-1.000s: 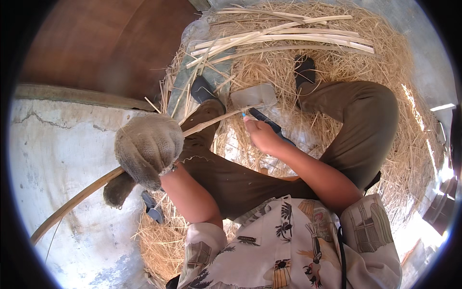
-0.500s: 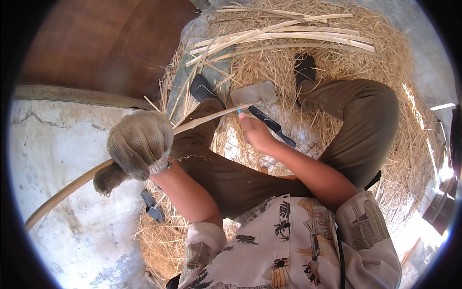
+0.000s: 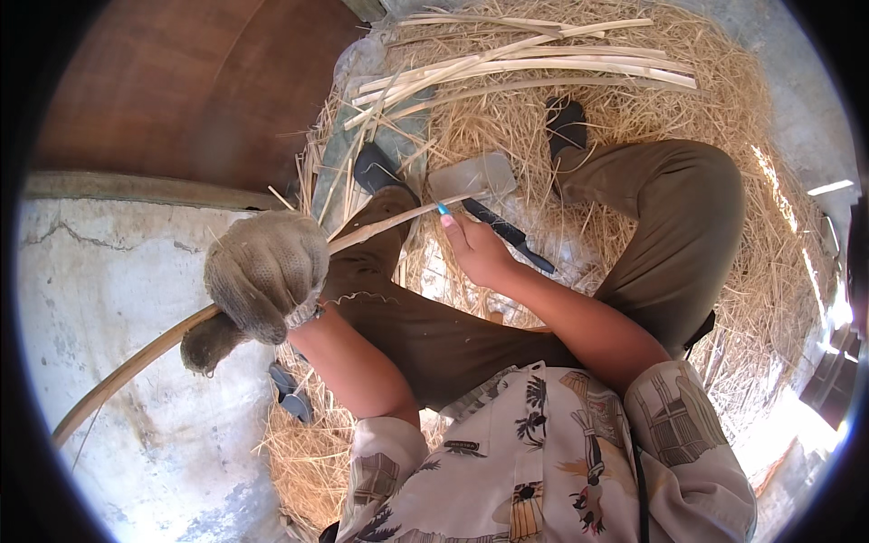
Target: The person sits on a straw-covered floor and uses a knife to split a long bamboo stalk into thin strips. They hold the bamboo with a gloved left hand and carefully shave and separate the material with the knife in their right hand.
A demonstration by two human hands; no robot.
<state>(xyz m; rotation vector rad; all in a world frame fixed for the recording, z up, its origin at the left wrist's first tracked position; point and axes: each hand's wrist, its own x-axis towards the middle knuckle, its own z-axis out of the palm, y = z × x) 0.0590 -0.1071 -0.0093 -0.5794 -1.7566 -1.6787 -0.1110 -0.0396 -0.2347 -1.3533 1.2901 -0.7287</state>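
Note:
My left hand [image 3: 262,276], in a knitted brownish glove, is wrapped round a long bamboo strip [image 3: 136,373]. One end of the strip bends down to the lower left; the other reaches past my shin toward the middle. My bare right hand [image 3: 478,251] is closed beside that far end, with a small bright blue piece [image 3: 443,209] showing at the fingertips. The rest of what it holds is hidden. Just beyond the right hand lies a dark-bladed knife [image 3: 507,232] with a dark handle, apart from the fingers.
Several split bamboo strips [image 3: 543,65] lie across straw-like shavings [image 3: 670,109] at the far side. A flat grey block [image 3: 480,172] sits between my feet. A cracked white wall [image 3: 118,271] and a brown panel [image 3: 199,90] stand on the left.
My right hand has shifted slightly left and turned, showing more of the blue piece. The left hand keeps its hold on the strip, and the whole view has moved a little.

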